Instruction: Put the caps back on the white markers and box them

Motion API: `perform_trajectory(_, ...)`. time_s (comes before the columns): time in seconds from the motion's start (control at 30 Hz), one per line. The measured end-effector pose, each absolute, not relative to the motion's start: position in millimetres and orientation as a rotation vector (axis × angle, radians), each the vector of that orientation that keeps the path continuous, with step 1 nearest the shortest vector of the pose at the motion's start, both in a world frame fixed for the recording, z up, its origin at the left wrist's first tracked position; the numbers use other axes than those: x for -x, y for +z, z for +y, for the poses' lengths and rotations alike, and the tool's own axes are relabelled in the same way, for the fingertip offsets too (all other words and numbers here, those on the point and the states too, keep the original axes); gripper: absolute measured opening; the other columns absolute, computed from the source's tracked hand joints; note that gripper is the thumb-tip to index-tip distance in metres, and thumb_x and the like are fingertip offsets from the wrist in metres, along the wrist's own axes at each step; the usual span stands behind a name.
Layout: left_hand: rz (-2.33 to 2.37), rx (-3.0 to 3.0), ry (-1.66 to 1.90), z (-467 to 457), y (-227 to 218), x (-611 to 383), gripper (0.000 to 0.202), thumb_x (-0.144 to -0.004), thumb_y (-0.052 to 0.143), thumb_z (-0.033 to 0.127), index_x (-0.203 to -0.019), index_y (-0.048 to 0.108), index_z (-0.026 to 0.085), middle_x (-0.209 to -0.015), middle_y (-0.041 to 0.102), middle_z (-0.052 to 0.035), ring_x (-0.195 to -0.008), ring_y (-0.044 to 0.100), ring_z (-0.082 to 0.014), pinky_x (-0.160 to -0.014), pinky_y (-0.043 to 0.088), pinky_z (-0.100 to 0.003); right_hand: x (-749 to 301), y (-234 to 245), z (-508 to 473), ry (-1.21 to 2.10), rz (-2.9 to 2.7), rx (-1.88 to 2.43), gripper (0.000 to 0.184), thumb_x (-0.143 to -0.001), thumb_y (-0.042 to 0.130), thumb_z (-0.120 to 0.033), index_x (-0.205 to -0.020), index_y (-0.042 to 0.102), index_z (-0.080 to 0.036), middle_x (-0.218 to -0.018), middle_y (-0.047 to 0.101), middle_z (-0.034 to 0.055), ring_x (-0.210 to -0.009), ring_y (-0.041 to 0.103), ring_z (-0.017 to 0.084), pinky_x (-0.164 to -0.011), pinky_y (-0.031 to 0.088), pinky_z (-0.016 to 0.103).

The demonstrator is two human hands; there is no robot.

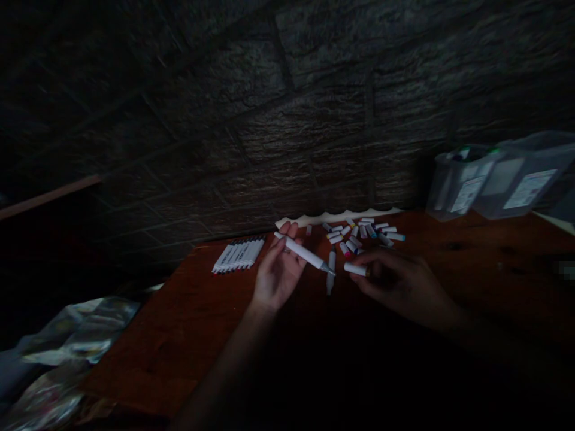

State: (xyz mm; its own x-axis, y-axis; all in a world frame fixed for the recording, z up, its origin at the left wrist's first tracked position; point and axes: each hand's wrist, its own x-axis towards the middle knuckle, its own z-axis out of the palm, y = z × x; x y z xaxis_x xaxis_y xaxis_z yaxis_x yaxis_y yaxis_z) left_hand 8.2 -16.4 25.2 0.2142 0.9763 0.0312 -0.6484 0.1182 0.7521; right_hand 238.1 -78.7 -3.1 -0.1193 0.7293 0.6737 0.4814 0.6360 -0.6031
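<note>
1. Bags of clear, crinkled plastic lie at the far left, beyond the edge of the bench.
2. Row of markers: laid side by side on the bench, white barrels parallel, dark ends toward the wall. Judged from the layout, this portion is in finished order. Whether each is capped cannot be determined.
3. Left hand: palm turned up, fingers grasping a white marker above the bench. The barrel slants down to the right; its grey tip is exposed. This unit is therefore uncapped and outside the row.
4. Grey pen-like item: lies on the bench behind the marker's tip, also outside the row. Exact type unclear.
5. Loose caps: scattered in a heap near the wall, white with variously coloured ends. This portion appears unsorted and outstanding.
6. Held cap: white, with an orange-brown end, pinched in the fingers of the right hand. It faces the exposed tip but is apart from it; the pair is not joined.
7. Containers: translucent, labelled, at the right rear of the bench.
</note>
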Motion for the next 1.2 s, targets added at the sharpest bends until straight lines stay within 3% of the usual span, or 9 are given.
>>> perform_trajectory(0.23, 0.534, -0.783, 1.292, -16.2, 23.0, -7.1, 0.031, -0.095, 0.053, 0.018, -0.122, 0.067, 0.025, -0.124, 0.072, -0.0006, -0.089, 0.068, -0.0104, -0.086, 0.053, -0.022, -237.7, -1.4, -80.3, 0.260, -1.796, 0.943, 0.010, -0.087, 0.069, -0.019, -0.097, 0.069, -0.022, -0.076, 0.069, -0.0041, -0.057, 0.057, 0.005, -0.056, 0.045, 0.017)
perform_trajectory(0.43, 0.550, -0.725, 1.281, -16.2, 24.7, -10.1, 0.027, -0.099, 0.049, 0.017, -0.118, 0.068, 0.022, -0.118, 0.073, -0.0013, -0.080, 0.067, -0.0080, -0.079, 0.055, -0.021, -242.9, -8.6, -73.7, 0.304, -1.879, 1.069, 0.013, -0.090, 0.063, -0.020, -0.101, 0.070, -0.022, -0.081, 0.071, -0.0016, -0.063, 0.060, 0.008, -0.061, 0.046, 0.020)
perform_trajectory(0.6, 0.647, -0.671, 1.236, -8.8, 19.5, -15.0, 0.035, -0.102, 0.050, 0.021, -0.136, 0.059, 0.025, -0.107, 0.075, -0.0027, -0.078, 0.071, -0.0094, -0.073, 0.056, -0.020, -250.3, -14.7, -66.6, 0.373, -2.142, 1.352, 0.018, -0.094, 0.051, -0.019, -0.093, 0.069, -0.020, -0.098, 0.072, 0.0056, -0.085, 0.066, 0.017, -0.075, 0.050, 0.028)
perform_trajectory(0.7, 0.699, -0.625, 1.257, -3.7, 13.5, -19.0, 0.043, -0.102, 0.051, 0.024, -0.145, 0.051, 0.026, -0.103, 0.075, -0.0048, -0.082, 0.073, -0.0119, -0.076, 0.058, -0.022, -252.0, -13.7, -64.8, 0.445, -2.233, 1.466, 0.021, -0.096, 0.048, -0.021, -0.089, 0.067, -0.019, -0.110, 0.071, 0.0090, -0.097, 0.066, 0.020, -0.082, 0.052, 0.031)
perform_trajectory(0.8, 0.727, -0.568, 1.287, -0.6, 9.0, -22.0, 0.043, -0.103, 0.050, 0.025, -0.146, 0.050, 0.027, -0.106, 0.075, -0.0058, -0.088, 0.074, -0.0127, -0.080, 0.059, -0.022, -252.4, -12.2, -63.9, 0.483, -2.244, 1.518, 0.028, -0.101, 0.043, -0.028, -0.098, 0.070, -0.019, -0.121, 0.069, 0.0104, -0.108, 0.066, 0.021, -0.093, 0.051, 0.034)
perform_trajectory(0.9, 0.743, -0.540, 1.292, 0.1, 7.9, -23.3, 0.044, -0.103, 0.049, 0.018, -0.146, 0.051, 0.026, -0.116, 0.074, -0.0082, -0.093, 0.074, -0.0120, -0.079, 0.058, -0.020, -253.8, -11.4, -62.4, 0.497, -2.217, 1.623, 0.033, -0.102, 0.042, -0.031, -0.120, 0.068, -0.019, -0.132, 0.066, 0.0119, -0.118, 0.064, 0.023, -0.100, 0.050, 0.036)
perform_trajectory(1.03, 0.733, -0.544, 1.283, -0.9, 9.5, -24.0, 0.039, -0.100, 0.050, 0.010, -0.138, 0.058, 0.019, -0.125, 0.071, -0.0108, -0.098, 0.073, -0.0120, -0.083, 0.058, -0.019, -259.2, -13.3, -57.7, 0.459, -2.126, 1.769, 0.038, -0.100, 0.044, -0.029, -0.134, 0.061, -0.022, -0.127, 0.070, 0.0113, -0.107, 0.070, 0.024, -0.091, 0.053, 0.036)
perform_trajectory(1.2, 0.778, -0.465, 1.284, -1.3, 10.9, -25.3, 0.016, -0.100, 0.055, 0.015, -0.110, 0.067, 0.012, -0.105, 0.076, -0.0089, -0.081, 0.075, -0.0115, -0.073, 0.060, -0.020, -276.1, -16.6, -46.9, 0.464, -2.032, 1.593, 0.040, -0.098, 0.052, -0.036, -0.133, 0.059, -0.020, -0.107, 0.074, 0.0075, -0.094, 0.071, 0.021, -0.086, 0.054, 0.034)
